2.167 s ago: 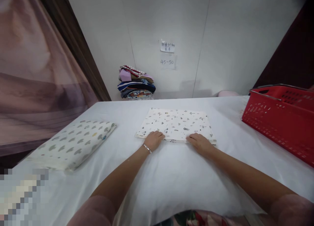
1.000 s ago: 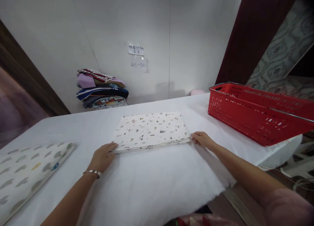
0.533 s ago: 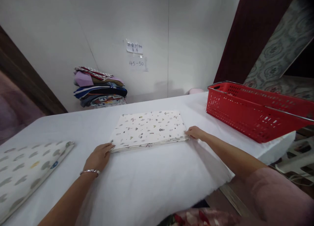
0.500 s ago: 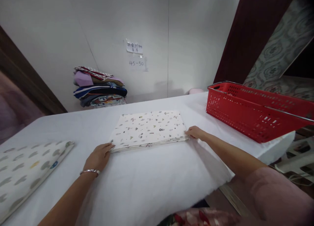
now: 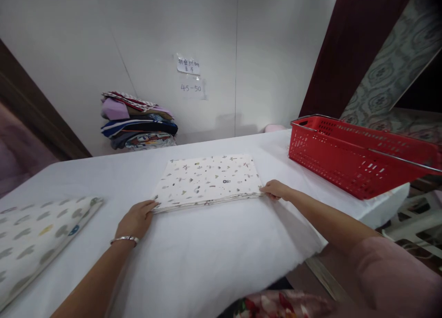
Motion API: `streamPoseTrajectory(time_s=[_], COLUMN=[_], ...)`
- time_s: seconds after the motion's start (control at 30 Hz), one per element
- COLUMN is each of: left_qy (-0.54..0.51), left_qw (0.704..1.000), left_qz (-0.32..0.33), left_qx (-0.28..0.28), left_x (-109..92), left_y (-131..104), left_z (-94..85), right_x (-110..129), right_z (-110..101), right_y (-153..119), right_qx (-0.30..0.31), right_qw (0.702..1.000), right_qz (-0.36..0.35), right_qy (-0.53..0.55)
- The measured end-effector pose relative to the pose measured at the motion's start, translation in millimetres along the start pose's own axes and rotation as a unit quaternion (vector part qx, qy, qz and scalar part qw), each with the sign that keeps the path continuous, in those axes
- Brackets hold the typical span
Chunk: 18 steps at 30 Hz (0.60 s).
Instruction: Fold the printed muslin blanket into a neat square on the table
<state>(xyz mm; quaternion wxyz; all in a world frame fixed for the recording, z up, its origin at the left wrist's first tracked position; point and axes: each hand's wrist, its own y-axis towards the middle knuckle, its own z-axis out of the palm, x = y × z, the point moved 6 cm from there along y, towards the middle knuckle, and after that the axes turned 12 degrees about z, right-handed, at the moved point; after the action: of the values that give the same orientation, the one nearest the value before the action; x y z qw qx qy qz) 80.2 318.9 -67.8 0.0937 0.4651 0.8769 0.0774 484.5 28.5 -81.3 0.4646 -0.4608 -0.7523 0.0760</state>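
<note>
A folded white cloth with small printed motifs (image 5: 209,179) lies flat on the white-covered table (image 5: 207,244), its layered edge facing me. My left hand (image 5: 136,220), with a silver bracelet at the wrist, pinches the cloth's near left corner. At the near right corner, my right hand (image 5: 276,189) grips the cloth between thumb and fingers. Another folded cloth, printed with grey shapes (image 5: 37,235), lies at the far left of the table.
A red perforated basket (image 5: 345,156) with metal handles stands on the table's right side. Beyond the back edge, a pile of folded fabrics (image 5: 138,122) rests against the wall. Two paper signs (image 5: 191,88) hang above.
Both hands stay at the cloth's near corners. The whole view has shifted slightly; the cloth and hands look otherwise nearly the same.
</note>
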Motion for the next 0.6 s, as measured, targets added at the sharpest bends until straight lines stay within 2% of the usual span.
streamPoseTrajectory(time_s=[0.3,0.6], left_qy=[0.010,0.010], left_qw=[1.000,1.000], left_qz=[0.004,0.017], left_qx=[0.014,-0.020], left_x=[-3,-3], left_y=[-1,-2], left_z=[0.4,0.2], right_x=[8,11], right_z=[3,8], right_y=[1,-3], right_qx=[-0.042,-0.065], right_qw=[0.998,0.996], right_qz=[0.001,0.002], right_qy=[-0.050,-0.067])
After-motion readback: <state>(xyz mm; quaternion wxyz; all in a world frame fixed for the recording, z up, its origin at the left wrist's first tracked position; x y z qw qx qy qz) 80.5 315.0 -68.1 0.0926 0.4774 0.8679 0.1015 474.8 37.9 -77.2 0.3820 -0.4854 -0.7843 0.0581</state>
